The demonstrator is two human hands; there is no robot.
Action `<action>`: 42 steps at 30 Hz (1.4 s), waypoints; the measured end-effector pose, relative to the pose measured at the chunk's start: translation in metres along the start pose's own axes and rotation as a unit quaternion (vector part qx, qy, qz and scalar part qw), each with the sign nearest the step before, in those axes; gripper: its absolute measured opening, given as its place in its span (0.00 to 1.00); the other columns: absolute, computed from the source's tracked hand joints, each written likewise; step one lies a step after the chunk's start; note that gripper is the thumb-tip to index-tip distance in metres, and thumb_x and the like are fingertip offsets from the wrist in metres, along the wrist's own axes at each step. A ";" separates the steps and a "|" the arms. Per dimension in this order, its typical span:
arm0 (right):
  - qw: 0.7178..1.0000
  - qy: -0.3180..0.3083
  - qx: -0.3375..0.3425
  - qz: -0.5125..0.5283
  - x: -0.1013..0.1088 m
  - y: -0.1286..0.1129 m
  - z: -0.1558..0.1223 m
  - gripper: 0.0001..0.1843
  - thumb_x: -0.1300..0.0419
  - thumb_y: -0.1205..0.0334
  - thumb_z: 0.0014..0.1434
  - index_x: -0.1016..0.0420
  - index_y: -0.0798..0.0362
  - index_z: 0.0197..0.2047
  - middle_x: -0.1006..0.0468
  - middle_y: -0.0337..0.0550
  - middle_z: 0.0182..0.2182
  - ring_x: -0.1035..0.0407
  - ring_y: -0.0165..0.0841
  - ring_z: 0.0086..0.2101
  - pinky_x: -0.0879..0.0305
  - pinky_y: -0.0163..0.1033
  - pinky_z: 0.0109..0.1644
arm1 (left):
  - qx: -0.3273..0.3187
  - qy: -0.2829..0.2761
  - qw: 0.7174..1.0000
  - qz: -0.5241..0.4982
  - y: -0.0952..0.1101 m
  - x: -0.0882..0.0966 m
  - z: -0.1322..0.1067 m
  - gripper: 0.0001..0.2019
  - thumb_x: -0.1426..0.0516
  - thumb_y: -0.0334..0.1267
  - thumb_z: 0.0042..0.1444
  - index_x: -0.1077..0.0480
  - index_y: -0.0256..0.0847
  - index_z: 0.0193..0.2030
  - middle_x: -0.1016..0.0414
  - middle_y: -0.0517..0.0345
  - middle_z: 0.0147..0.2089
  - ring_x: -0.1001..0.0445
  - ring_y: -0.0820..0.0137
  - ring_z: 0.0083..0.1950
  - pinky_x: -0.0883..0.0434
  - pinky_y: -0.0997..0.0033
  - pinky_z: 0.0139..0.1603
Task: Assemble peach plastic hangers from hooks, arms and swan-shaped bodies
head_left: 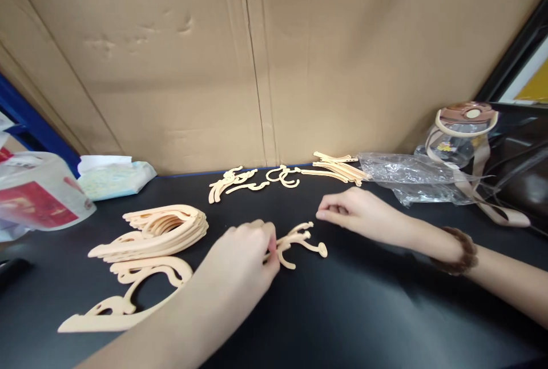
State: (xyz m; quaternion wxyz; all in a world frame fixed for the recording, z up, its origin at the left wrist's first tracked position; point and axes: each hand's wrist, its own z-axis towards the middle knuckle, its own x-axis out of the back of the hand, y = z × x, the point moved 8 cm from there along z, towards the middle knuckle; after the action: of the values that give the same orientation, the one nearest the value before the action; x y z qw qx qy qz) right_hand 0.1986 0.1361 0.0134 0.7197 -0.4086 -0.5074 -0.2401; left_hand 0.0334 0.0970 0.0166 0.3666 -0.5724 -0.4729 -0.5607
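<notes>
Desk stock: pale cut-out parts, both hands at the middle

1. Desk [368, 312]: black, smooth, faintly glossy. Creased brown cardboard wall [180, 72] stands along its far edge.
2. Small curled piece [299, 240]: flat, thin, peach-cream, with branching hooked arms and a rounded end. It lies at the middle of the desk, between my two hands.
3. My left hand [246, 260]: closed narrow, with fingertips pinched on the left end of the small curled piece. The rest of the piece lies on the desk.
4. My right hand [355, 215]: just to the right of that piece and slightly farther off, not touching it. The fingers are curled under in a loose fist resting on the desk. I cannot tell whether anything is inside. A brown fuzzy band [460, 249] sits on the wrist.
5. Stack of large curved pieces [171, 226]: left of my left hand, same pale material. They are flat crescents with openwork, piled with edges slightly fanned.
6. Single large piece [128, 295]: near left, lying flat just in front of the stack.
7. Small scrolls [233, 183]: a loose cluster on the far side, more rings and hooks beside it.
8. Narrow strips [338, 169]: far right of centre, bundled, with one end against a crumpled clear plastic bag [402, 177].
9. Clear bottle [462, 135]: far right, brown lid, beige strap.
10. Tissue pack [113, 177]: far left, soft wrapper.
</notes>
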 end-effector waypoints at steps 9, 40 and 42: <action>0.968 0.099 -0.002 -0.230 0.014 0.069 0.014 0.22 0.51 0.60 0.67 0.34 0.60 0.61 0.36 0.57 0.62 0.35 0.48 0.56 0.37 0.52 0.59 | -0.048 0.014 0.997 0.065 0.009 0.005 0.000 0.05 0.43 0.36 0.58 0.31 0.44 0.30 0.24 0.59 0.32 0.26 0.63 0.34 0.36 0.64 0.35; 0.962 0.063 -0.064 -0.258 0.011 0.026 -0.005 0.13 0.43 0.54 0.63 0.29 0.56 0.35 0.25 0.48 0.33 0.29 0.40 0.30 0.46 0.38 0.26 | -0.107 -0.021 0.990 0.091 0.026 -0.023 -0.006 0.26 0.53 0.49 0.66 0.39 0.37 0.65 0.34 0.41 0.62 0.33 0.50 0.59 0.29 0.52 0.52; 0.968 0.042 -0.050 -0.242 0.007 0.022 -0.008 0.06 0.42 0.60 0.62 0.28 0.54 0.36 0.25 0.44 0.35 0.28 0.36 0.31 0.43 0.37 0.28 | -0.123 -0.010 0.989 0.084 0.028 -0.030 -0.008 0.23 0.51 0.41 0.65 0.39 0.39 0.65 0.31 0.43 0.58 0.29 0.52 0.54 0.27 0.53 0.48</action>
State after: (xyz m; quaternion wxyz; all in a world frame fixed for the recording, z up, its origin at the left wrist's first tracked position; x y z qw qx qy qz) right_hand 0.2218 0.1418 0.0110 0.6396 -0.2988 -0.5477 -0.4491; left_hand 0.0599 0.0780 -0.0096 0.3341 -0.6564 -0.3545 -0.5761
